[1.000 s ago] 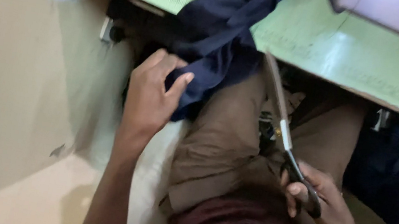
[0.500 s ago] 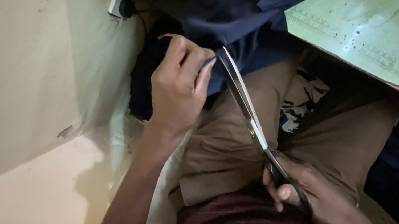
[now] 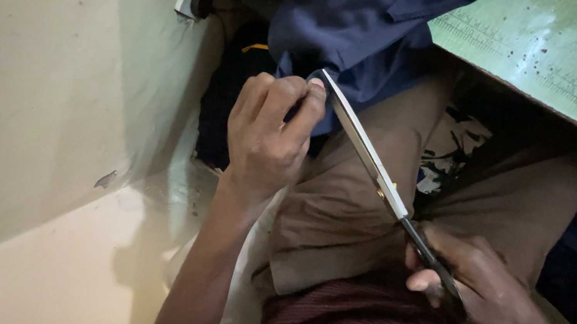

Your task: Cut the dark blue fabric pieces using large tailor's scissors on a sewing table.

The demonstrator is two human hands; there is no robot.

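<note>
Left hand [image 3: 266, 131] has moved up since a moment ago, fingers now pinching the hanging edge of the navy cloth [image 3: 362, 22] below the green bench [image 3: 556, 58]. Right hand [image 3: 483, 284], clenched around the scissors [image 3: 379, 181], has swung the blade tips onto that pinched edge, so a cut looks imminent.

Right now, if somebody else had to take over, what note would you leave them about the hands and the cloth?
Left hand: pinching the edge of the dark blue cloth, which hangs off the green cutting table over the lap.
Right hand: gripping the handles of the long scissors; blade tip sits at the pinched edge.
Done: no cut visible.
Left: whether the blades have bitten in cannot be told.
</note>
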